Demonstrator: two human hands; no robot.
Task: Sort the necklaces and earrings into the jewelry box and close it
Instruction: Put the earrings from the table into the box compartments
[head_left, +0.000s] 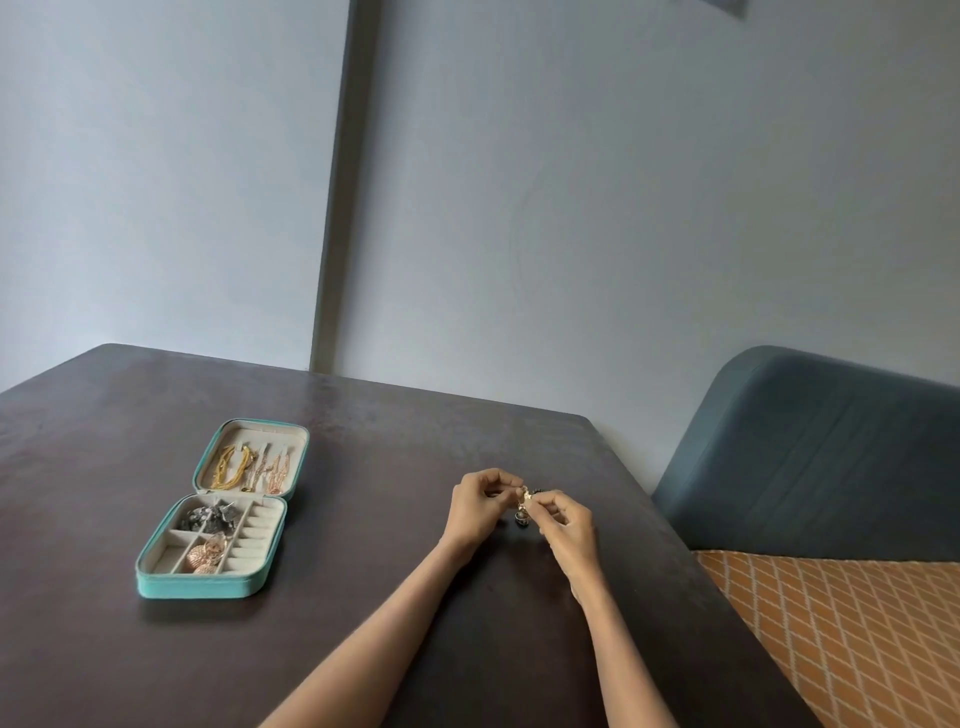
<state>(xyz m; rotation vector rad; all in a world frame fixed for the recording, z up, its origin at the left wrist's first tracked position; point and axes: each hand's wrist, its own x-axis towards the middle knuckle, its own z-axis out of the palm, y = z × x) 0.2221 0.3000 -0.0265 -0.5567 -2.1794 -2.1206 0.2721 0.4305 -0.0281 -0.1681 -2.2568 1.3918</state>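
A teal jewelry box (156, 582) lies open on the left of the dark table (363, 571). Gold and rose chains (249, 467) hang in its lid. Its tray holds dark earrings (210, 517) and rose-gold earrings (208, 556). Well to the right of the box, my left hand (475, 506) and my right hand (566, 525) meet above the table. Together they pinch a small gold and dark beaded earring (523, 506) between the fingertips. A dark bead dangles below the fingers.
The table's right edge runs close beside my right hand. A blue upholstered seat back (810, 457) and an orange patterned cushion (857, 639) sit to the right. A grey wall stands behind the table.
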